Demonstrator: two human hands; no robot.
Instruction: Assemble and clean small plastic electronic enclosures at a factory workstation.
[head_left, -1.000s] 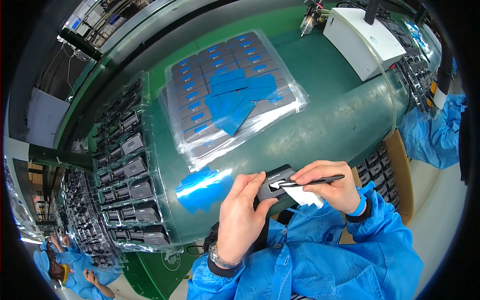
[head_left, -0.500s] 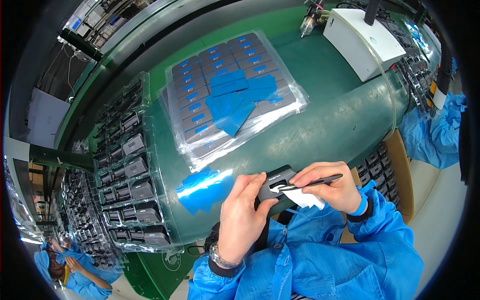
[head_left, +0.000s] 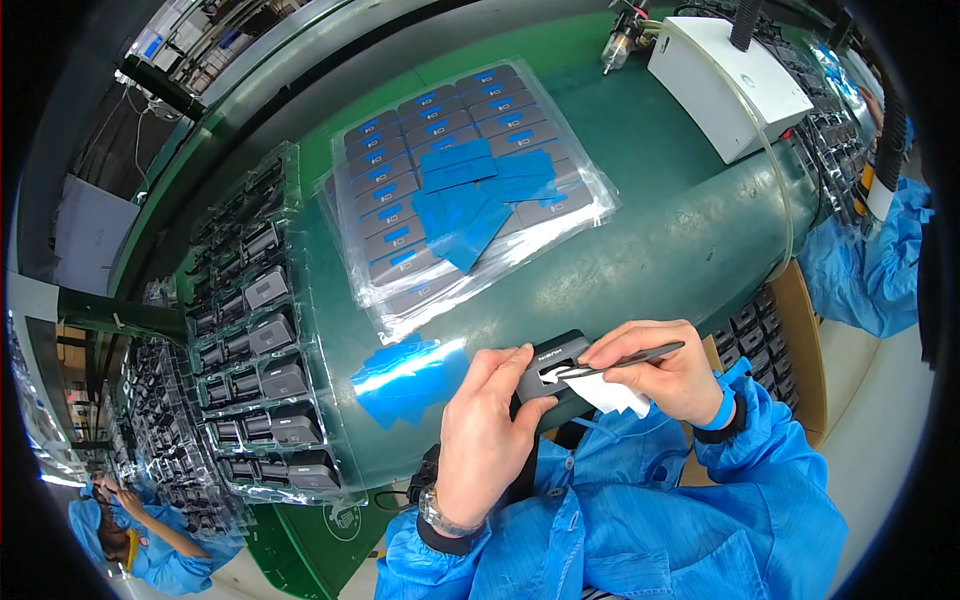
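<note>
My left hand is closed around the left end of a dark grey plastic housing, held just above the near edge of the bench. In my right hand is a pair of black tweezers, pinched between thumb and fingers. The tweezers' tip reaches into an oblong opening in the housing, where something white shows. A white cloth or tissue hangs from under the right fingers, beside the housing. Whether the tweezers' tip touches the cloth I cannot tell.
A clear tray of grey housings with loose blue film pieces on top lies ahead. More blue film sits left of my hands. Trays of black parts line the left. A white box stands far right, a carton nearer. Co-workers sit both sides.
My hands and the housing stay almost in place; the tweezers have tilted slightly. At lower left, the co-worker's arms and head have shifted.
</note>
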